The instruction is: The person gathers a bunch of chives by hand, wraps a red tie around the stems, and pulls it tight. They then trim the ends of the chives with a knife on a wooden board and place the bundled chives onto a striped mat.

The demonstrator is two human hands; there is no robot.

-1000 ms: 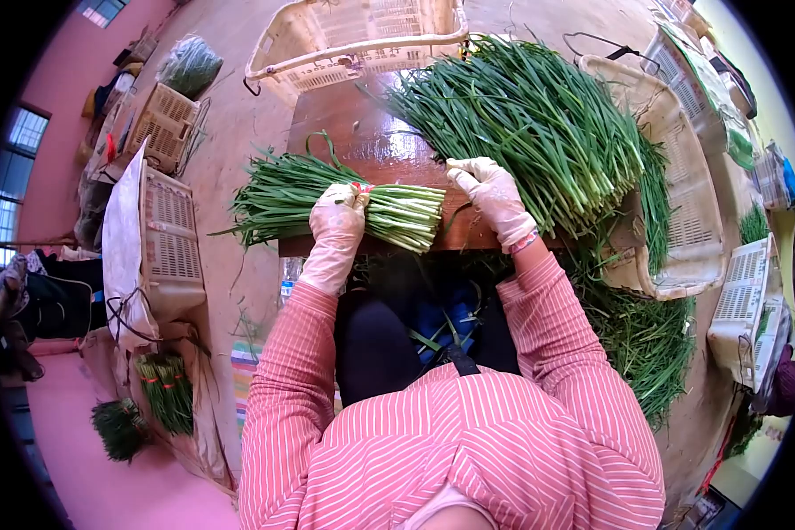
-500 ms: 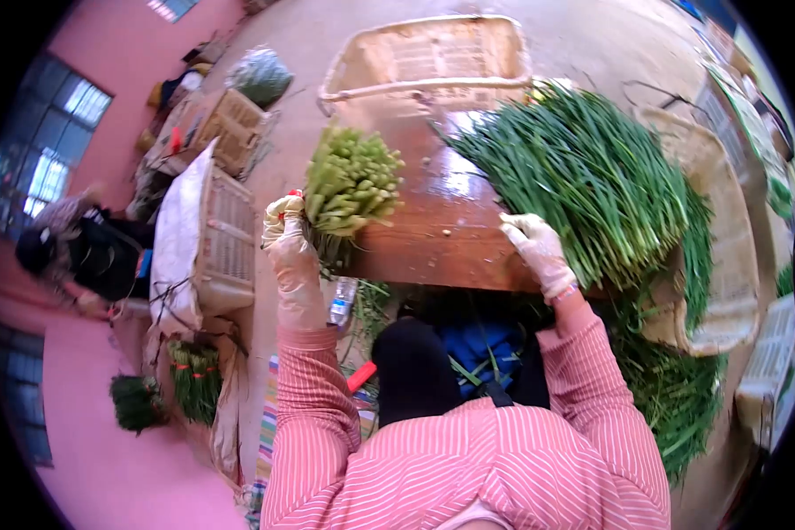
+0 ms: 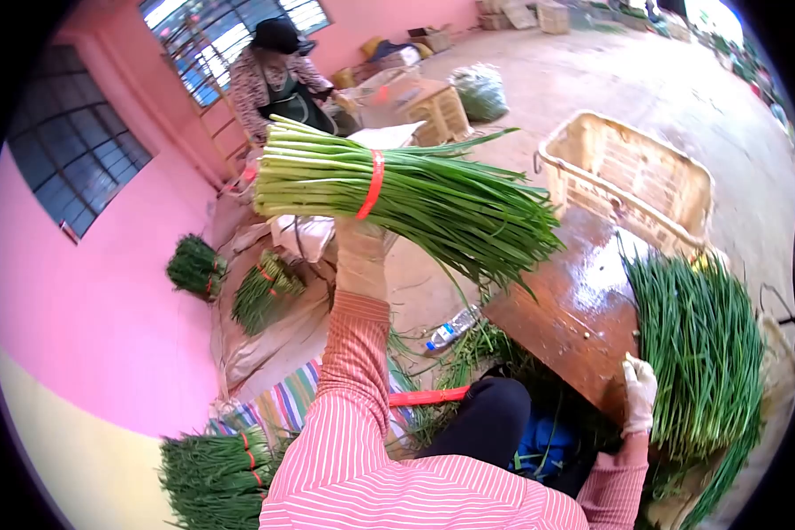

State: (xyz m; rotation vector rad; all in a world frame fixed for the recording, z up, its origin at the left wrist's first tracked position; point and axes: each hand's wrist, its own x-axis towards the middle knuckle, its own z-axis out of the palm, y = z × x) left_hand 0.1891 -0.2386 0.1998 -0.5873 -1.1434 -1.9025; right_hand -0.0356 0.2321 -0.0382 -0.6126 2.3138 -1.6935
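Note:
My gloved left hand (image 3: 360,252) is raised at the left, closed around a thick bunch of garlic chives (image 3: 450,190) from below; the bunch hides its fingers. A red band (image 3: 374,184) wraps the bunch, pale stem ends pointing left and green leaves right. My gloved right hand (image 3: 639,389) is at the near right edge of the brown table (image 3: 561,327), fingers curled in, with nothing visible in them. Beside it lies a large heap of loose chives (image 3: 702,353), its leaves hanging over the table's side.
An empty plastic crate (image 3: 627,177) stands beyond the table. A water bottle (image 3: 453,329) lies on the floor among scraps. Banded bunches (image 3: 216,477) rest on a striped cloth (image 3: 296,397) at lower left, with others (image 3: 268,291) farther back. Another person (image 3: 283,79) is at the upper left.
The view has swung left. My left hand has carried the bunch away from the table's left side and turned it sideways, so its red band shows. My right hand stays near the table edge.

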